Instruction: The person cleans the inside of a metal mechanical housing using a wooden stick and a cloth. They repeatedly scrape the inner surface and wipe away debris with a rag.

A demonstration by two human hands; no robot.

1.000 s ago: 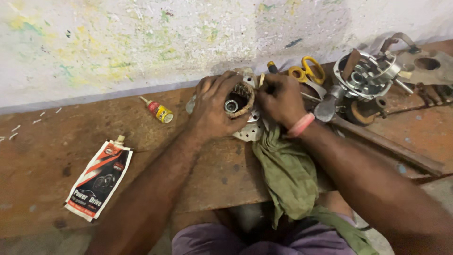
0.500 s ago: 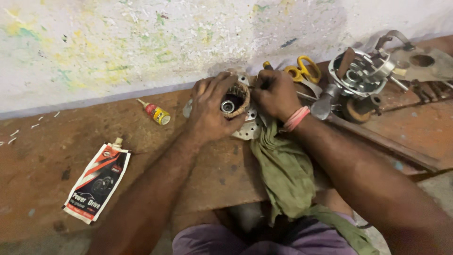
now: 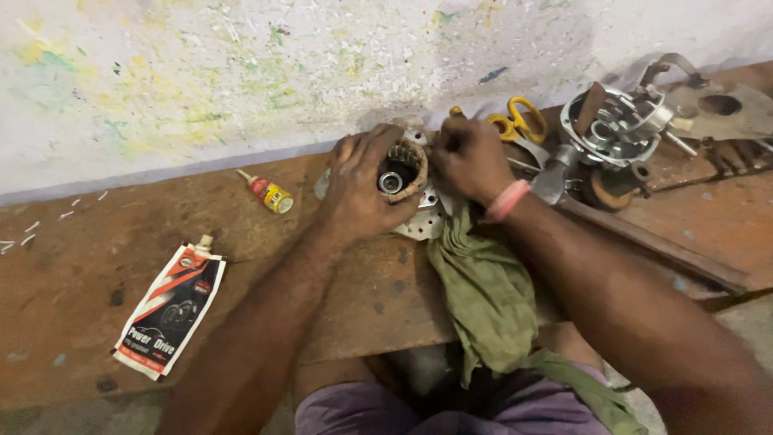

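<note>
Bench [image 3: 97,322]: worn reddish-brown plank running nine to three o'clock, set against a paint-flecked whitish wall [image 3: 241,72] at twelve.

Cloth [image 3: 483,298]: olive-green rag hanging from under the work toward six o'clock, over the bench edge.

Housing [image 3: 620,129]: grey cast-metal motor end piece at two o'clock, well apart from the work; I leave it alone.

Pouch [image 3: 169,310]: flat red, black and white sachet with a nozzle, at eight o'clock, untouched.

Left hand [image 3: 362,189]: mine, wrapped around the round part from the nine o'clock side, fingers curled over its rim, gripping it firmly. I judge this hand must only steady, so I keep the bore facing up.

Right hand [image 3: 471,161]: mine, with a pink band at the wrist, fisted around something slim at the part's three o'clock edge; whether it is a tool or just fingertips I cannot tell.

Round part [image 3: 400,173]: brownish ring with copper windings and a bright central bearing, at the centre of the bench, resting on a perforated metal plate [image 3: 423,225]. I judge small, even pressure at the rim is best, to spare the windings.

Scissors [image 3: 519,121]: yellow-handled, at one o'clock, just beyond my right hand.

Bottle [image 3: 267,193]: small red and yellow dropper lying at ten o'clock.
</note>
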